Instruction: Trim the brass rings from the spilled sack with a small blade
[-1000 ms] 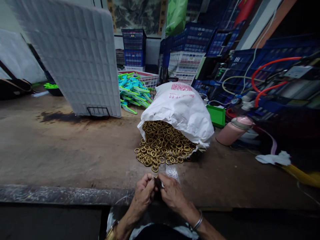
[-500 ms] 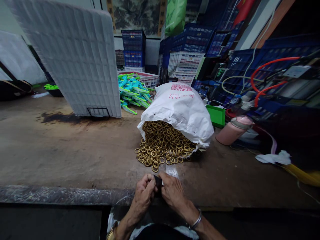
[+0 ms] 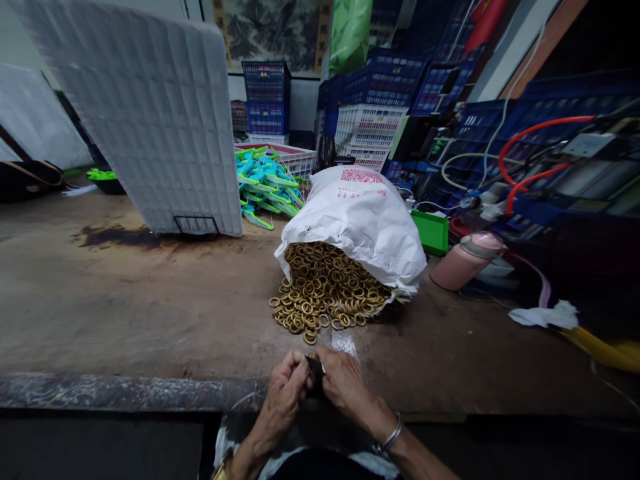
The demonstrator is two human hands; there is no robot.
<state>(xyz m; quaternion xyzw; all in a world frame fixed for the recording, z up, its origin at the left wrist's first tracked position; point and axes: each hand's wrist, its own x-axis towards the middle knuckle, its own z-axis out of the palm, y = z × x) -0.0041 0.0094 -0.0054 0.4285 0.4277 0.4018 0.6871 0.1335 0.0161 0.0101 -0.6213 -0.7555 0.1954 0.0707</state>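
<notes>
I have a dark piece [image 3: 315, 375] pinched between my two hands, at the near edge of the bench [image 3: 150, 313]; it is too small and dim for me to say what it is. My left hand [image 3: 287, 390] grips it with curled fingers, and my right hand [image 3: 349, 387] closes on its other side, a bracelet [image 3: 393, 433] at that wrist. Just beyond my fingertips lie brass-coloured rings [image 3: 320, 293], heaped out of a white sack [image 3: 360, 217] whose mouth faces me. Farther off, right of my hands, I see a pink bottle [image 3: 465, 261] and a green tray [image 3: 431, 233]; to their left, a pale panel [image 3: 170, 133] stands tilted.
</notes>
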